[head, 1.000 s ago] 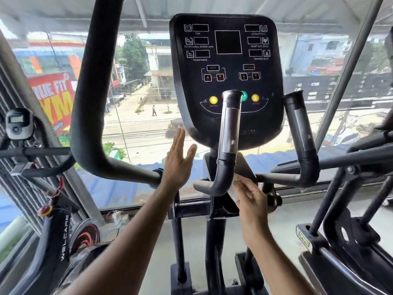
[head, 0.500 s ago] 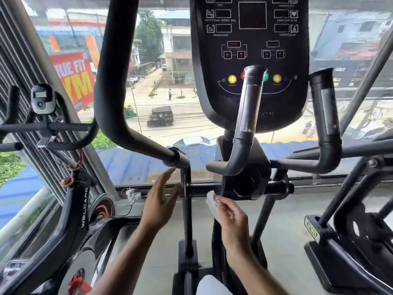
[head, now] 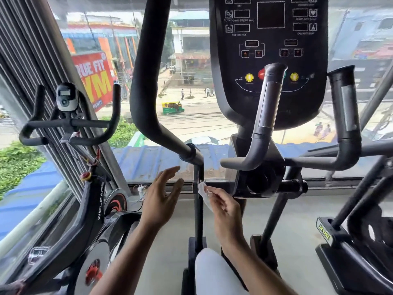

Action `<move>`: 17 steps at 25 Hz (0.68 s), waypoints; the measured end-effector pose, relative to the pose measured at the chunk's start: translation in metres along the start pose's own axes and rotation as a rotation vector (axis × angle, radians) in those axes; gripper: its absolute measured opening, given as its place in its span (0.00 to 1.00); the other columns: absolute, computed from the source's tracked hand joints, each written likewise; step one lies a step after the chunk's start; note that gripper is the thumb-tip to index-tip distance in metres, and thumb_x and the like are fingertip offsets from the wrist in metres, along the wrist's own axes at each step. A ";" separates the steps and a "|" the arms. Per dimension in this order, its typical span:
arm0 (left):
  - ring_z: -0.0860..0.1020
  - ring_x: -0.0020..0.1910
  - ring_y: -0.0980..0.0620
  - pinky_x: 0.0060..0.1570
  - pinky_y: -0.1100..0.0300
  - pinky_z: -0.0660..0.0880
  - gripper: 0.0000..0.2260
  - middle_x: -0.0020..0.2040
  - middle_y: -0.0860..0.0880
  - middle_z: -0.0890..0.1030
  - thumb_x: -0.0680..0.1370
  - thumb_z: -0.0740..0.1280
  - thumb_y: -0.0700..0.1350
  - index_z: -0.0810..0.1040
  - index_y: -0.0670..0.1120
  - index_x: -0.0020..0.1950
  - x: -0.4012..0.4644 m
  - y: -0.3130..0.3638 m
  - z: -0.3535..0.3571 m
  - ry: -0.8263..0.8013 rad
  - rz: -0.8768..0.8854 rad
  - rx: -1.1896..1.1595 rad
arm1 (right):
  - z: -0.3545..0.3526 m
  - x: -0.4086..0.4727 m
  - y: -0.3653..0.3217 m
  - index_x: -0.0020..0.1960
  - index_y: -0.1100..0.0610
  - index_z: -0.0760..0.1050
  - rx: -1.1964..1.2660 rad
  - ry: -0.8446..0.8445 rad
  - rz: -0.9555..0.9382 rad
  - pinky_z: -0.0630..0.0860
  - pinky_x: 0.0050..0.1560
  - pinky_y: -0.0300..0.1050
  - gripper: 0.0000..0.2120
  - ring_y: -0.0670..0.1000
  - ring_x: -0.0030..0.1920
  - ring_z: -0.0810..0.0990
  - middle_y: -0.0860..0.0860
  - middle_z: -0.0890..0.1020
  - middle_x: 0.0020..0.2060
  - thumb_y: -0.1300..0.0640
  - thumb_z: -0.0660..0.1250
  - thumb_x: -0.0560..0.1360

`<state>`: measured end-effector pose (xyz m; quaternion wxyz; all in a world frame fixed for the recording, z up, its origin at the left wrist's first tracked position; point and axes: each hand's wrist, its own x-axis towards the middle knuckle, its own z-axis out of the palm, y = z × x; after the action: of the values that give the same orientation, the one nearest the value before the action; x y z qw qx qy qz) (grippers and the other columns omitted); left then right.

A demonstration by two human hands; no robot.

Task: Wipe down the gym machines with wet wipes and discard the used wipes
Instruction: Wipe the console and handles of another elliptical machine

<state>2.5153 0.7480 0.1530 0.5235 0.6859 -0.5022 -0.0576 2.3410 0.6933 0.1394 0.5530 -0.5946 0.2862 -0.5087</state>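
Note:
I face a black elliptical machine with its console (head: 268,60) at the top centre. Its inner grips (head: 265,116) rise below the console, and a thick swing arm (head: 146,81) curves down on the left. My right hand (head: 223,207) pinches a white wet wipe (head: 204,193) against the thin upright post (head: 198,201) under the swing arm's joint. My left hand (head: 161,199) hovers just left of that post with fingers straight and spread, holding nothing.
A black spin bike (head: 70,188) with handlebars stands close on the left. Another machine's base (head: 350,252) sits at the right. A window wall runs straight ahead, with grey floor (head: 297,220) below it. A white-clad knee (head: 212,271) shows at the bottom.
The view has tilted down and left. My left hand has dropped from beside the console to the lower post. My right hand has carried the wipe down and left onto that post.

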 end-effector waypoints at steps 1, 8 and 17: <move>0.79 0.63 0.60 0.63 0.55 0.76 0.15 0.63 0.57 0.81 0.83 0.68 0.51 0.79 0.52 0.69 0.000 0.001 0.005 -0.021 0.004 -0.006 | -0.003 -0.002 -0.001 0.56 0.60 0.82 0.007 0.023 0.008 0.74 0.55 0.28 0.10 0.39 0.55 0.84 0.41 0.86 0.54 0.68 0.63 0.82; 0.81 0.57 0.48 0.58 0.48 0.79 0.17 0.64 0.50 0.80 0.84 0.63 0.52 0.77 0.50 0.71 0.041 0.036 0.066 -0.279 0.113 0.002 | -0.076 0.024 0.019 0.56 0.54 0.83 -0.128 0.286 -0.047 0.76 0.58 0.34 0.10 0.43 0.57 0.84 0.44 0.87 0.52 0.65 0.64 0.83; 0.71 0.72 0.49 0.70 0.58 0.63 0.19 0.72 0.48 0.74 0.86 0.61 0.46 0.71 0.47 0.77 0.143 0.054 0.150 -0.514 0.035 0.167 | -0.175 0.154 0.049 0.67 0.64 0.77 -0.912 0.316 -0.320 0.66 0.72 0.35 0.14 0.55 0.66 0.79 0.57 0.81 0.64 0.63 0.60 0.84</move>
<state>2.4604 0.5443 0.1921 0.3210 0.6808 -0.6335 -0.1792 2.2395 0.4796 0.1150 0.1021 -0.7277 0.4646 -0.4941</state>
